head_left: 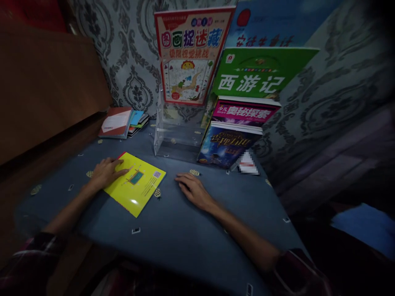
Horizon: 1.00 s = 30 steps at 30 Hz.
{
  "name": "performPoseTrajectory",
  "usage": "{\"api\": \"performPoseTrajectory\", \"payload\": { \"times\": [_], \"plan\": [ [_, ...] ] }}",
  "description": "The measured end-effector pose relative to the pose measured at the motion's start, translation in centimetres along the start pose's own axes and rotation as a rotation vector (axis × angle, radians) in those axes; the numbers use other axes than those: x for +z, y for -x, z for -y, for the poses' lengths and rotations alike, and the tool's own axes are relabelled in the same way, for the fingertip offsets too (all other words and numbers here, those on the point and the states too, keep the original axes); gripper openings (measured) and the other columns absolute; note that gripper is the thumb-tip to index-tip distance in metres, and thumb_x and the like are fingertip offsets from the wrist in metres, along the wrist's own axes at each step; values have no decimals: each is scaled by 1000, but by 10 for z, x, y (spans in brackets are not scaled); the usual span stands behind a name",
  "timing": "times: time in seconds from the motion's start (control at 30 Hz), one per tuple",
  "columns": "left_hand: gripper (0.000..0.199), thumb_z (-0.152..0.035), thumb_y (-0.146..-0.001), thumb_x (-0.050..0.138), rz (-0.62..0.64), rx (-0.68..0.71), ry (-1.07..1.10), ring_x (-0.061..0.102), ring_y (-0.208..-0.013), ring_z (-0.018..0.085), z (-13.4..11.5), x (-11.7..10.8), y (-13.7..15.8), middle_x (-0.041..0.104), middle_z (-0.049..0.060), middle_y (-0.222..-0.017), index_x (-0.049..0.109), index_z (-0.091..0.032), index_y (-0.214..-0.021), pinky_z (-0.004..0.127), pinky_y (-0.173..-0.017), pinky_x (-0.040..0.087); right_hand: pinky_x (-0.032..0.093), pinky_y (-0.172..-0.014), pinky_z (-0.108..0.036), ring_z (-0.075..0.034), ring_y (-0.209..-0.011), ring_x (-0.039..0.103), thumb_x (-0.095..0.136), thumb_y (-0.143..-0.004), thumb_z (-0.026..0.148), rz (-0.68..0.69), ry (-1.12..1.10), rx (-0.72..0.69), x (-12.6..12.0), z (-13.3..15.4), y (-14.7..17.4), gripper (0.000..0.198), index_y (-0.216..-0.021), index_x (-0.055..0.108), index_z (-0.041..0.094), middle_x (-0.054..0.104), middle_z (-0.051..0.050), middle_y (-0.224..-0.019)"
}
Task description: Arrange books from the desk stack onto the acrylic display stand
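Note:
A thin yellow book lies flat on the dark blue tablecloth, its printed back with a small code square facing up. My left hand rests on the book's left side, fingers stretched over the cover and not wrapped round it. To the right of the book, my right hand lies on the cloth, fingers loosely stretched with nothing in them. Behind both hands stands a clear acrylic book rack. Its left column holds a red-bordered picture book above bare lower tiers.
The rack's right column carries a green book, a magenta book, a dark blue book and a large blue book. A stack of books sits at the back left. A pixelated white item lies right of the rack.

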<state>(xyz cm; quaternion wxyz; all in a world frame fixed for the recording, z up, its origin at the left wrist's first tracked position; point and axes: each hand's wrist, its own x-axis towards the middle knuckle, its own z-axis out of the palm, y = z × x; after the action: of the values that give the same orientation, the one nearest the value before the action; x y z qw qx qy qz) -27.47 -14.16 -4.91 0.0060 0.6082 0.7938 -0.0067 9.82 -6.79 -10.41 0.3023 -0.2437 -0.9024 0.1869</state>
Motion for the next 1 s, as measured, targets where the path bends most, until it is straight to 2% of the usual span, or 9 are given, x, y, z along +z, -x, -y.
{"api": "performPoseTrajectory", "payload": {
  "times": [0.17,0.3,0.53,0.73,0.87,1.0],
  "plan": [
    [67,-69,-92,44,10,34,-13,60,-117,32,-27,-6,17,62,12,-127,60,-26,-140,40,-96,48,48,-109,-52,-26,-124,61,46,-101,23,-89,19,77,-5,6,7,31,-122,69,20,67,-14,-129],
    [59,-64,-93,47,76,67,-30,60,-115,32,-54,-15,31,63,12,-121,61,-28,-138,36,-88,51,46,-110,-54,-28,-126,59,46,-101,25,-138,58,92,-9,9,16,31,-121,69,22,66,-14,-131],
    [46,-49,-96,53,112,159,-5,63,-110,30,-104,-19,48,61,11,-115,63,-29,-135,35,-84,51,50,-103,-52,-31,-126,58,45,-101,23,-50,157,38,-20,19,33,30,-116,70,18,67,-17,-127],
    [46,-45,-95,55,157,288,54,65,-105,28,-135,-18,51,62,10,-112,62,-28,-137,33,-80,51,48,-108,-54,-31,-131,56,51,-97,21,13,211,80,-28,23,44,30,-122,68,21,65,-15,-131],
    [38,-45,-97,53,105,381,-9,64,-102,29,-152,-18,56,63,12,-114,65,-28,-128,37,-79,51,47,-109,-57,-32,-135,53,52,-98,22,45,227,104,-34,26,49,31,-127,66,22,63,-15,-136],
    [28,-34,-99,49,-30,514,-112,59,-114,32,-168,-10,62,66,15,-116,67,-24,-118,48,-97,46,45,-111,-58,-32,-137,52,53,-99,23,60,242,115,-36,28,51,33,-130,63,24,62,-14,-138]
  ]
}}
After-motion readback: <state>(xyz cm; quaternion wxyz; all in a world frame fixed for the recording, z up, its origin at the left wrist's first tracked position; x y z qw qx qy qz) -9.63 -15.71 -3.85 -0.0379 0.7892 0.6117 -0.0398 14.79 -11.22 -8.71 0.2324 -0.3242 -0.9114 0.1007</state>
